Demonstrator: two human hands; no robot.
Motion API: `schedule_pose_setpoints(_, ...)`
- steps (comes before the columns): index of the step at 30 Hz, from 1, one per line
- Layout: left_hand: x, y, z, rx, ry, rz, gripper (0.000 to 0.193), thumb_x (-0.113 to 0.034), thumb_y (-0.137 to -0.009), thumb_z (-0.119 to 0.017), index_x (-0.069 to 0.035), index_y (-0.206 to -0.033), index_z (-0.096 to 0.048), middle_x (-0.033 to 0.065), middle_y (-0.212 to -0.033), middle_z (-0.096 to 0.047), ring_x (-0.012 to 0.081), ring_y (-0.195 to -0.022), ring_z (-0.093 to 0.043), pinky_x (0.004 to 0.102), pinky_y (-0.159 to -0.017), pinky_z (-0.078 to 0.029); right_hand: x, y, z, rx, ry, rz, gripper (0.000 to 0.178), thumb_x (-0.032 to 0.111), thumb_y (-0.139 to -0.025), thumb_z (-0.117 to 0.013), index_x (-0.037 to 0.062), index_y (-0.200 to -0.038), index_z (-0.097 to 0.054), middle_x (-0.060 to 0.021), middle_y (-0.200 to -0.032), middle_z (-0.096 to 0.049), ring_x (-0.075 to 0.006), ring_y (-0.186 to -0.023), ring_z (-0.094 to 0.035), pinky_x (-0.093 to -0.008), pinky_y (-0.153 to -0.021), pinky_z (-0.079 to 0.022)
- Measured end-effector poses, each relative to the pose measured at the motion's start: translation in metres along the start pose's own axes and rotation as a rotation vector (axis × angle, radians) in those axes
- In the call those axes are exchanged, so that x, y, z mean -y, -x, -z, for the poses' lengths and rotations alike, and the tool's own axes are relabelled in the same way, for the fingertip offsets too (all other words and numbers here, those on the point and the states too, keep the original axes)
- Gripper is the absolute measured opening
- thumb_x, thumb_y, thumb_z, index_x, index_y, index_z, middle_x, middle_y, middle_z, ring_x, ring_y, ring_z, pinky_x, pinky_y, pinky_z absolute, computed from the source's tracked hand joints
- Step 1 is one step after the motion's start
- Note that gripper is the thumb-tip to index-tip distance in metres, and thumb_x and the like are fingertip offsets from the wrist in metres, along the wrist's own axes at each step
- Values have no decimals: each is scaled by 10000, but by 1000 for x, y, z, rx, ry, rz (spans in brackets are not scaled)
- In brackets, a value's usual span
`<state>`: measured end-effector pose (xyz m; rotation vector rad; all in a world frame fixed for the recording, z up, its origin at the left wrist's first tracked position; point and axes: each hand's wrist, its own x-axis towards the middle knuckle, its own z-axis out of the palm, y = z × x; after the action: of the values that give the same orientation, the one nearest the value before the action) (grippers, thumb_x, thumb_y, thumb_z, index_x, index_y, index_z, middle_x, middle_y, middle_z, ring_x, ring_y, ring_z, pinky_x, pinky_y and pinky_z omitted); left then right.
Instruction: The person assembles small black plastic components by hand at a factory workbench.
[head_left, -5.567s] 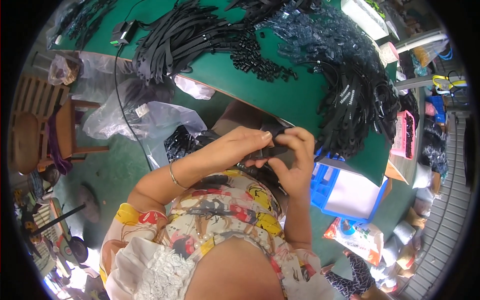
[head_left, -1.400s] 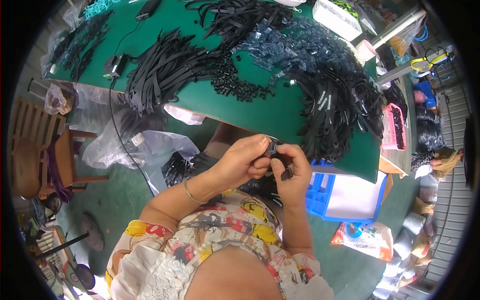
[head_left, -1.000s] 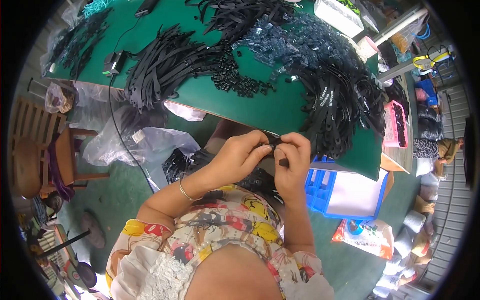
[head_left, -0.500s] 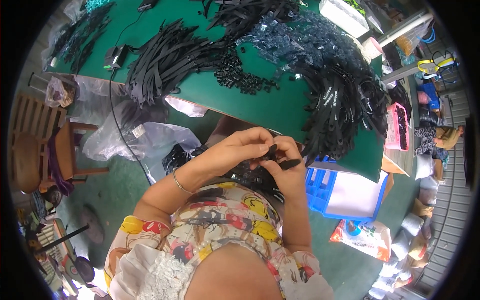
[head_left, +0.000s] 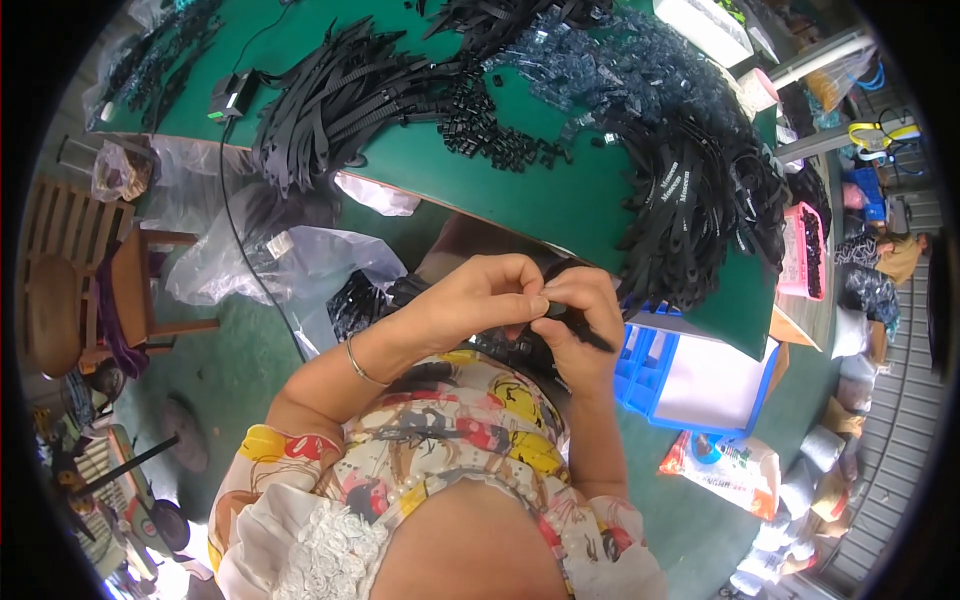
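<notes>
My left hand (head_left: 480, 292) and my right hand (head_left: 585, 318) meet in front of my body, just off the table's near edge. A short black strap (head_left: 592, 336) is gripped in the right hand, its dark end sticking out past the thumb. The left thumb and forefinger are pinched together against the right fingertips. A small greyish piece (head_left: 556, 310) shows between the hands, too small and covered to name. More black straps and clear plastic pieces lie in my lap, partly hidden under the hands.
On the green table (head_left: 480, 190) lie bundled black straps (head_left: 330, 105), a heap of small black buckles (head_left: 490, 130), clear plastic pieces (head_left: 610, 65) and lettered straps (head_left: 680, 210). A blue tray (head_left: 700, 385) stands at right, near a pink basket (head_left: 803, 250). A cable (head_left: 240, 240) hangs at left.
The strap end beside my right thumb has turned and shows less. My left fingertips have come closer to the right ones. The whole view has shifted slightly.
</notes>
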<state>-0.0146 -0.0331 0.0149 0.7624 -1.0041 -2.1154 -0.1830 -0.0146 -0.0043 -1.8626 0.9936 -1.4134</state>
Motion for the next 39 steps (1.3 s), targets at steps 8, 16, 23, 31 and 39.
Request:
schedule_pose_setpoints(8, 10, 1, 8, 5, 204, -57, 107, -118, -792, -575, -37, -748, -520, 17, -748, -541, 86, -642, -503, 205, -594, -400, 3, -5, 1, 51, -18, -24, 282, 201, -702, -735, 18, -872, -604, -91, -878, -548, -208, -810, -551, -286, -700, -444)
schedule_pose_setpoints(16, 15, 3, 10, 16, 232, -96, 104, -105, -787, -581, -30, -748, -521, 26, -746, -543, 89, -653, -507, 210, -608, -402, 4, -6, -2, 77, -67, -20, 270, 195, -714, -725, 17, -877, -604, -94, -889, -550, -212, -811, -555, -284, -700, -447)
schedule_pose_setpoints(23, 21, 3, 12, 63, 334, -117, 157, -155, -821, -633, -36, -846, -534, 23, -823, -550, 76, -726, -505, 204, -644, -402, 10, -11, 2, 125, 111, 55, 299, 229, -738, -705, 15, -917, -598, -110, -919, -550, -233, -831, -560, -307, -724, -456)
schedule_pose_setpoints(31, 21, 0, 9, 73, 358, -127, 147, -136, -807, -652, -39, -846, -549, 38, -889, -567, 78, -759, -512, 202, -667, -414, 14, -4, 15, -138, 191, -94, 204, 198, -875, -557, -2, -913, -573, -111, -920, -537, -199, -774, -546, -287, -680, -437)
schedule_pose_setpoints(39, 23, -3, 9, -94, -223, -320, 141, -23, -747, -683, -12, -798, -552, 47, -833, -580, 91, -774, -530, 217, -679, -438, 15, -5, 21, 199, -175, -679, 178, 135, -839, -602, 2, -731, -552, 12, -634, -515, -42, -599, -459, -204, -541, -368)
